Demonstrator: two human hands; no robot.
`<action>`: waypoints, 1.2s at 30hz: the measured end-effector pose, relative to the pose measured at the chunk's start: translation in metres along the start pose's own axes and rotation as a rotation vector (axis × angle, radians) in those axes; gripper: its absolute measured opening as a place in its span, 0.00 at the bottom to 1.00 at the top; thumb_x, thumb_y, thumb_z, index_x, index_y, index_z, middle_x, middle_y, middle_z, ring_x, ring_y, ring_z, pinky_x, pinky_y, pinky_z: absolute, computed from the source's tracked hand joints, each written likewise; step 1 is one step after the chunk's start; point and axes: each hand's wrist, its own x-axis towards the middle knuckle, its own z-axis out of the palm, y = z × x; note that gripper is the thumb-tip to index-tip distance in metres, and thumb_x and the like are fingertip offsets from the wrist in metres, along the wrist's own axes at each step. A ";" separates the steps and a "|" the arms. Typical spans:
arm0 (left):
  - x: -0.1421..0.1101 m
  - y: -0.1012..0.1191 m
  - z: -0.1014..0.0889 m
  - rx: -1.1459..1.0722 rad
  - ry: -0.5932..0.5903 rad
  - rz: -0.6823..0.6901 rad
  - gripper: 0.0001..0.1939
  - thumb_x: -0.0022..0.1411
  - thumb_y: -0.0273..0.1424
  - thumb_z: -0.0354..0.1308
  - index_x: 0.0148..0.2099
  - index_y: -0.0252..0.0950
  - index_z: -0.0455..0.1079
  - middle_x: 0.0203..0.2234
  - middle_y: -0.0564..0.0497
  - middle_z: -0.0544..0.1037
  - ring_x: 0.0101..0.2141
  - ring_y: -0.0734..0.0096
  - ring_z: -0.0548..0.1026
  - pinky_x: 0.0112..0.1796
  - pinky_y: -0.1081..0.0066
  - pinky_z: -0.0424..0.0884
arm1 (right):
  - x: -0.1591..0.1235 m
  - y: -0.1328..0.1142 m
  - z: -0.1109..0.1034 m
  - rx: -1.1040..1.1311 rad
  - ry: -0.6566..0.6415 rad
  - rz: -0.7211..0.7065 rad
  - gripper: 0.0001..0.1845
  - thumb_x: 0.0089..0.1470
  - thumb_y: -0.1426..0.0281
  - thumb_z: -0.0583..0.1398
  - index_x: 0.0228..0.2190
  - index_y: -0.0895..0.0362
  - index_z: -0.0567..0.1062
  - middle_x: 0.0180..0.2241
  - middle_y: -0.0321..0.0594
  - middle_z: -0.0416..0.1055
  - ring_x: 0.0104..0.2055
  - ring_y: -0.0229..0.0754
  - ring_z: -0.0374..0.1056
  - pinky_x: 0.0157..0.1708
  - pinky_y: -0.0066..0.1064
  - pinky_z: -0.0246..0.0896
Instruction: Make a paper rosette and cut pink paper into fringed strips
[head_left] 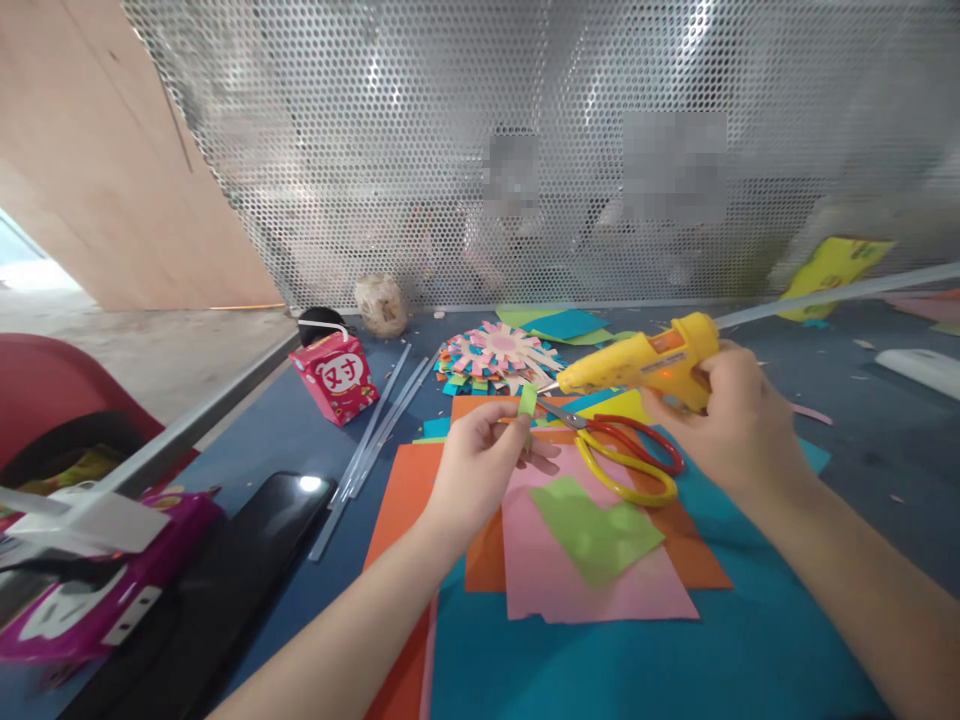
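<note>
Judging by flower pile [504, 345], several look done; sheets [540, 585] left loose, strip [528, 400] pinched in half-open left hand [476, 455], glue gun [630, 364] gripped in closed right hand [742, 415].

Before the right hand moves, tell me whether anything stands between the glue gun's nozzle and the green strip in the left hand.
Nothing visible blocks the short gap from the nozzle to the green strip in the left hand's grip. The scissors lie just below the nozzle, seemingly out of the way.
</note>
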 end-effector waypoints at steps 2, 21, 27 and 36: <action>0.000 0.000 0.000 -0.006 -0.008 0.003 0.05 0.58 0.31 0.52 0.31 0.35 0.62 0.18 0.51 0.78 0.21 0.69 0.77 0.27 0.73 0.66 | 0.000 -0.001 -0.001 0.003 -0.016 0.007 0.14 0.46 0.65 0.59 0.25 0.50 0.55 0.28 0.40 0.67 0.30 0.47 0.69 0.23 0.34 0.63; 0.001 -0.004 0.000 0.055 -0.023 0.004 0.06 0.58 0.32 0.53 0.31 0.35 0.65 0.18 0.52 0.78 0.21 0.69 0.78 0.26 0.74 0.66 | -0.002 0.001 0.000 -0.041 0.005 -0.055 0.14 0.48 0.64 0.60 0.28 0.51 0.57 0.32 0.41 0.69 0.33 0.47 0.71 0.25 0.33 0.63; 0.001 -0.004 0.000 0.040 -0.028 -0.015 0.05 0.57 0.31 0.52 0.31 0.35 0.64 0.17 0.52 0.78 0.20 0.68 0.77 0.27 0.73 0.68 | -0.003 0.000 0.000 -0.037 0.002 -0.048 0.13 0.48 0.65 0.60 0.28 0.50 0.57 0.30 0.40 0.69 0.32 0.47 0.70 0.24 0.33 0.63; 0.001 -0.002 0.000 0.077 -0.021 -0.030 0.04 0.58 0.29 0.51 0.31 0.34 0.65 0.18 0.51 0.78 0.20 0.70 0.77 0.25 0.75 0.67 | -0.004 0.000 -0.001 -0.035 -0.005 -0.052 0.13 0.47 0.66 0.60 0.27 0.51 0.57 0.30 0.41 0.69 0.32 0.48 0.71 0.24 0.33 0.63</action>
